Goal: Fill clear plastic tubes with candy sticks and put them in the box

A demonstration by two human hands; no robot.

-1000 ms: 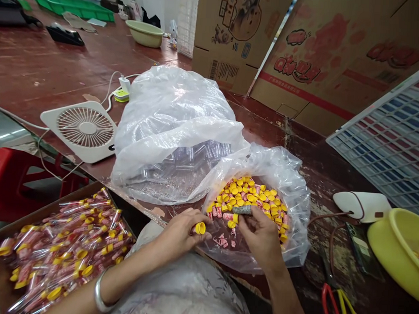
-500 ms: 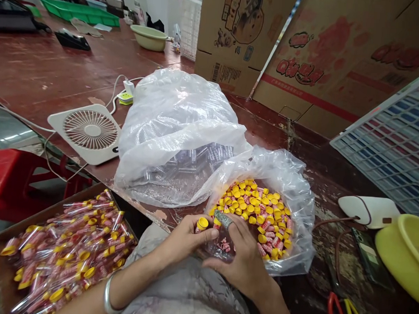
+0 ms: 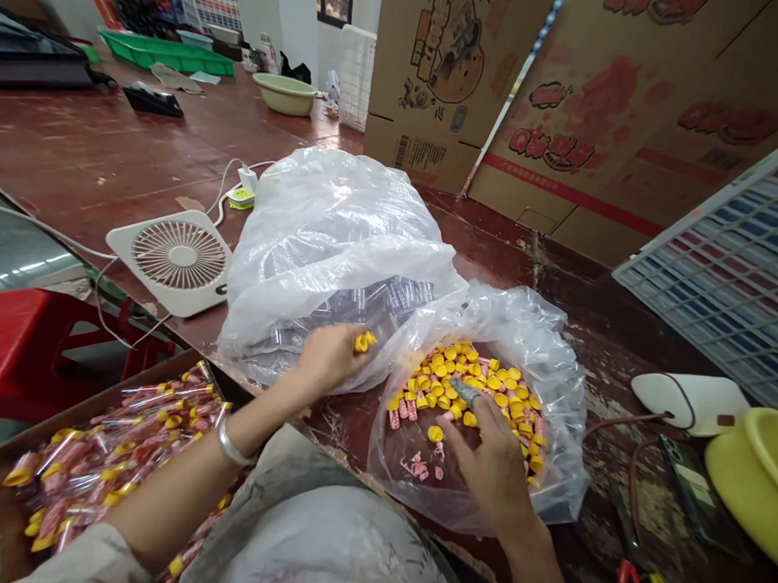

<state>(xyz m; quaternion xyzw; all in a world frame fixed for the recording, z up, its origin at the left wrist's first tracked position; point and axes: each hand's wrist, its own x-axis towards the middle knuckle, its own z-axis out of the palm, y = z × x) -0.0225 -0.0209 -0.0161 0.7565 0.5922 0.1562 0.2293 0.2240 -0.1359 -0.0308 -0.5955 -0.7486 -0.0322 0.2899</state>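
Observation:
My left hand (image 3: 325,358) is closed on a yellow cap (image 3: 364,341) and reaches to the mouth of the large clear bag of empty clear tubes (image 3: 326,253). My right hand (image 3: 491,458) rests inside the smaller clear bag (image 3: 555,352), fingers spread over a pile of yellow caps (image 3: 469,378) and pink wrapped candies (image 3: 419,467). A grey cover sits on its fingertip. It holds nothing that I can see.
A cardboard box of filled, yellow-capped tubes (image 3: 93,459) sits at lower left. A white fan (image 3: 177,259) and cable lie on the red-brown table (image 3: 76,153). Printed cartons (image 3: 569,92) stand behind; a gridded tray (image 3: 730,248), white device (image 3: 689,399) and yellow basin (image 3: 758,472) are right.
My left hand has gone up and left from in front of my body to the tube bag, still with the yellow cap. My right hand moved deeper into the cap bag.

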